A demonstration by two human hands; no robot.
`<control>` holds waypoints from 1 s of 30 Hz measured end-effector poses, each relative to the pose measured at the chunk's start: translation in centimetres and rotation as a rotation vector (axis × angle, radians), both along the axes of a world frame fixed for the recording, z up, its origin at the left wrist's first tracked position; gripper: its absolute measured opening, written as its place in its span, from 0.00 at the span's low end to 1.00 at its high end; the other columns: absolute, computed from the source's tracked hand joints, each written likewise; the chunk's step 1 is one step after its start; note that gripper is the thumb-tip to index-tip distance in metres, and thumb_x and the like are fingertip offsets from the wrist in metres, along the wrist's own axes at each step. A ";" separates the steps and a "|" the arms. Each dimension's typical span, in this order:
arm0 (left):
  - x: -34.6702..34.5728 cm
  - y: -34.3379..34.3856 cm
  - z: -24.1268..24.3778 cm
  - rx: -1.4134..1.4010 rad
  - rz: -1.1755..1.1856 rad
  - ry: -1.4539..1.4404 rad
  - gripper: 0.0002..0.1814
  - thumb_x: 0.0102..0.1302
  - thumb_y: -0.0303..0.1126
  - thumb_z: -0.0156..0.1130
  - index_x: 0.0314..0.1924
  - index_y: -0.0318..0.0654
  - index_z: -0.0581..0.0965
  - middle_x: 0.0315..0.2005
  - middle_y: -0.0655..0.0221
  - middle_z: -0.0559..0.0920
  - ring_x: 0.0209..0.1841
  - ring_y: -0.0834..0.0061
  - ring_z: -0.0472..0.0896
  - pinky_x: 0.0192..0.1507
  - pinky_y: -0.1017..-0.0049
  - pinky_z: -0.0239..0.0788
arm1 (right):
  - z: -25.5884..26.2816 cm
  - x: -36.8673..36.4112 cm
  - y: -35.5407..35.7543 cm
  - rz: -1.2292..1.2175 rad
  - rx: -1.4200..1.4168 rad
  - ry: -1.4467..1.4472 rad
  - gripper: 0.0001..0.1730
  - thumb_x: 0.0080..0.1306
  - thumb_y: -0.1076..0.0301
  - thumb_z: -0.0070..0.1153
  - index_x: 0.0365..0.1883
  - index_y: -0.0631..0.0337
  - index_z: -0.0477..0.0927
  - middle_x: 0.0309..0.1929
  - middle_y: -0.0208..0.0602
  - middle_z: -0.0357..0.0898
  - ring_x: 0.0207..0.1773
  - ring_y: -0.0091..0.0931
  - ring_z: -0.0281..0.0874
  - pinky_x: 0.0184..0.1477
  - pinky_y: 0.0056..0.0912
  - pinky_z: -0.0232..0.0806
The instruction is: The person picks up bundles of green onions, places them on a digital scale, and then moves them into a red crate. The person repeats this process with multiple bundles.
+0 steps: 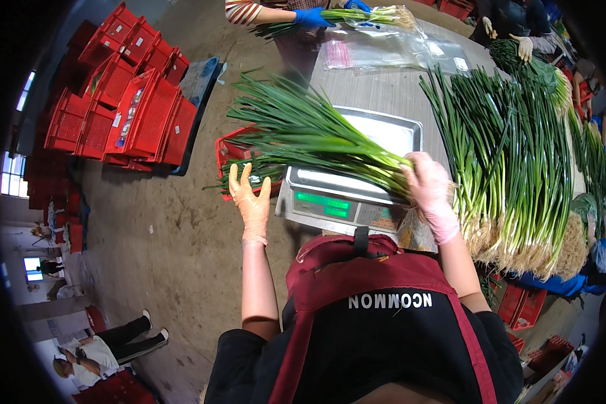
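Note:
My right hand (427, 183), in a thin pale glove, grips a bunch of green onions (328, 136) near its white root end. The bunch lies slantwise over the metal pan (414, 132) of a digital scale (323, 204), its green tops reaching out past the pan to the left. Lit green figures show on the scale's front. My left hand (250, 198), also gloved, is held up with fingers apart and nothing in it, beside the leaf tips and the scale's left edge. Below the leaves sits a red plastic crate (224, 146), partly hidden.
Rows of green onions (515, 166) lie on the table (384, 91) at right. Clear plastic bags (368, 53) lie at the far side, where a blue-gloved person (310, 17) holds another bunch. Red crates (131, 101) are stacked on a blue pallet (202, 81). Another person (101, 348) is at lower left.

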State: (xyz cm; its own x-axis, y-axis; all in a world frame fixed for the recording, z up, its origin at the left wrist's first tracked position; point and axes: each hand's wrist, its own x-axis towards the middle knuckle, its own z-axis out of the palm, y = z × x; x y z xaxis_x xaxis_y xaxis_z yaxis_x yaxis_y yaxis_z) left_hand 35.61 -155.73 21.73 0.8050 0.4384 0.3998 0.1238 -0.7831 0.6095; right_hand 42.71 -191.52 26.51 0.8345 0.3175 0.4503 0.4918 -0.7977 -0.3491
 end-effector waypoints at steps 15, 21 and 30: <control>-1.7 0.7 -0.8 0.009 0.016 0.067 0.27 0.52 0.34 0.68 0.54 0.35 0.74 0.61 0.56 0.63 0.64 0.56 0.59 0.65 0.62 0.52 | -8.6 -4.4 -17.6 -1.028 0.478 0.696 0.26 0.71 0.56 0.42 0.59 0.66 0.68 0.58 0.49 0.70 0.61 0.37 0.68 0.63 0.39 0.61; -0.6 0.2 -0.1 0.001 -0.018 0.060 0.26 0.55 0.34 0.66 0.55 0.37 0.74 0.62 0.57 0.63 0.65 0.58 0.59 0.65 0.64 0.52 | -6.6 -6.8 -17.5 -1.041 0.129 0.315 0.33 0.59 0.78 0.54 0.64 0.66 0.60 0.65 0.46 0.62 0.68 0.38 0.58 0.69 0.40 0.52; 1.7 -1.8 0.1 0.036 -0.139 0.002 0.26 0.54 0.34 0.66 0.54 0.36 0.74 0.62 0.57 0.63 0.64 0.57 0.60 0.64 0.62 0.52 | -14.0 -3.6 -11.4 -0.464 0.329 0.938 0.27 0.63 0.79 0.44 0.63 0.63 0.64 0.61 0.46 0.66 0.65 0.35 0.62 0.67 0.31 0.54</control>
State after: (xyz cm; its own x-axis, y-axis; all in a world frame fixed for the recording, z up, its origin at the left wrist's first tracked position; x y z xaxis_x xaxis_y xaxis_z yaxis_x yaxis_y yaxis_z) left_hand 37.28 -157.55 21.87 0.8578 0.3078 0.4116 0.0136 -0.8141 0.5806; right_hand 39.13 -202.95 12.47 0.8970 -0.1355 -0.4207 -0.4043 -0.6361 -0.6572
